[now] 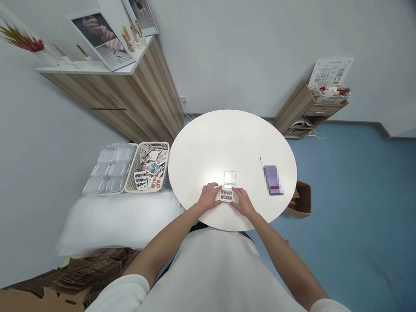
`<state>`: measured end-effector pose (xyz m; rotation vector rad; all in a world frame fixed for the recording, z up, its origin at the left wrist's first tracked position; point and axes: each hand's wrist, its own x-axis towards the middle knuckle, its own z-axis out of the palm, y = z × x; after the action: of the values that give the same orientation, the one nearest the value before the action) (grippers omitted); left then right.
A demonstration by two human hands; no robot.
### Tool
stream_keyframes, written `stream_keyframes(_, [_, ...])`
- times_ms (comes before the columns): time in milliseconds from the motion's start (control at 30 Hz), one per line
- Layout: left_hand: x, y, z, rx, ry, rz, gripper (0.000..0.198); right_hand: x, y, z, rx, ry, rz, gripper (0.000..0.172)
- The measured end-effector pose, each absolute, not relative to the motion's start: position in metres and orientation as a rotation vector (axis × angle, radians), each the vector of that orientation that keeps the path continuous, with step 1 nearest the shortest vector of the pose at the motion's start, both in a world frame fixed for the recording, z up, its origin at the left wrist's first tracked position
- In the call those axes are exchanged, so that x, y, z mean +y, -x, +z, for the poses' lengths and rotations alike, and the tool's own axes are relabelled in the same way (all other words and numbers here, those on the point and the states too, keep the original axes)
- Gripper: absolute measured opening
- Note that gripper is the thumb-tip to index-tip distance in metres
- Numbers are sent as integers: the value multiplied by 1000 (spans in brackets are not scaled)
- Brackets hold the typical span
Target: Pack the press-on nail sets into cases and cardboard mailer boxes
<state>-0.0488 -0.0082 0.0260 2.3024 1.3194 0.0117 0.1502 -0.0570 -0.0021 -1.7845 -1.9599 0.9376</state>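
Observation:
A card of press-on nails [226,194], two rows of colourful nails, lies at the near side of the round white table [201,143]. It sits in or over the lower half of a clear plastic case; which one is hard to make out. The case's transparent lid [230,177] is hinged back, away from me. My left hand [208,197] grips the card's left edge between thumb and fingers. On the opposite edge, my right hand [242,202] grips it the same way, fingertips at the top corner and thumb at the bottom.
A blurred purple item [273,180] lies on the table's right. Left of the table stand a white basket [131,180] of nail cards and stacked clear cases [112,167]. A cardboard box [303,199] is on the floor at right. Wooden cabinets [152,82] stand behind.

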Motion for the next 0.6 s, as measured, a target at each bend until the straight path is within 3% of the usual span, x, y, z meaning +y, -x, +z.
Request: stream_keyframes(600, [-3,5,0,1531,-2155,-198,57,-22,-184,-25,-2222,1792,953,60])
